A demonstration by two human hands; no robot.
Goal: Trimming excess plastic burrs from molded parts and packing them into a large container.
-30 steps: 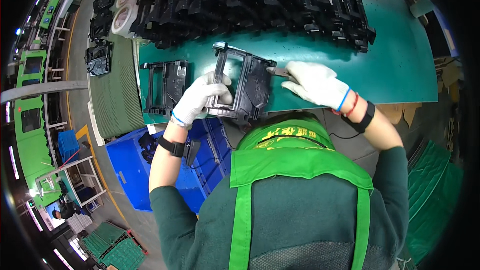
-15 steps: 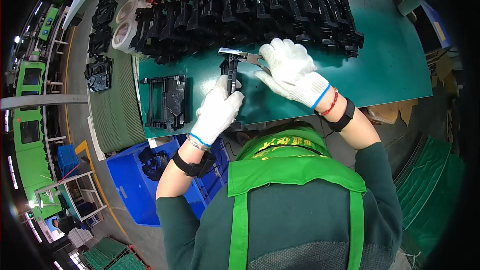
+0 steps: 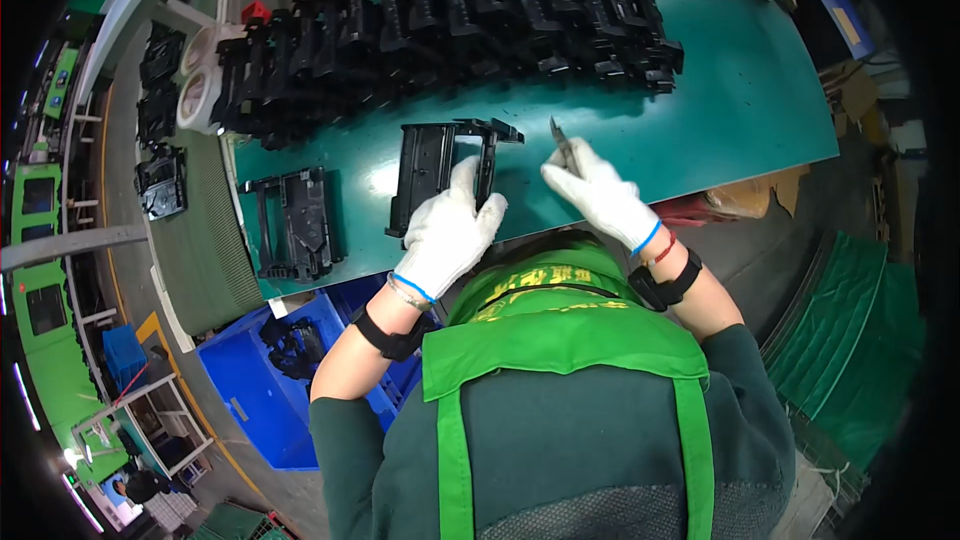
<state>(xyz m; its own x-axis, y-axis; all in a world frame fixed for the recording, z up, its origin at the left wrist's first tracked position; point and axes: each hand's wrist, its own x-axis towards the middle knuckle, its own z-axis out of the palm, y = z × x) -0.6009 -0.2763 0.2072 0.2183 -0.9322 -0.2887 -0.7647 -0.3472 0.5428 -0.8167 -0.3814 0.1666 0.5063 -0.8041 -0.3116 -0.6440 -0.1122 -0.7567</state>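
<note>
My left hand [image 3: 447, 237], in a white knitted glove, grips the near edge of a black plastic frame [image 3: 423, 165], which it holds broad face up above the green table. An arm of the frame juts out at its far right corner. To the right, my gloved right hand [image 3: 598, 190] is closed round a pair of nippers [image 3: 563, 143], their tips pointing away from me and apart from the frame. The glove hides most of the handles. A second black plastic frame [image 3: 296, 223] lies on the table, left of my left hand.
A long row of similar black frames [image 3: 450, 25] stands along the far side of the green table [image 3: 740, 90]. White rolls [image 3: 200, 95] and a green belt [image 3: 205, 240] are at left. Below the near edge sits a blue bin [image 3: 250, 390] with black parts inside.
The black frame has turned from edge-on to broad face up in my left hand. The nippers have come away from its far end, and my right hand has drawn back toward me.
</note>
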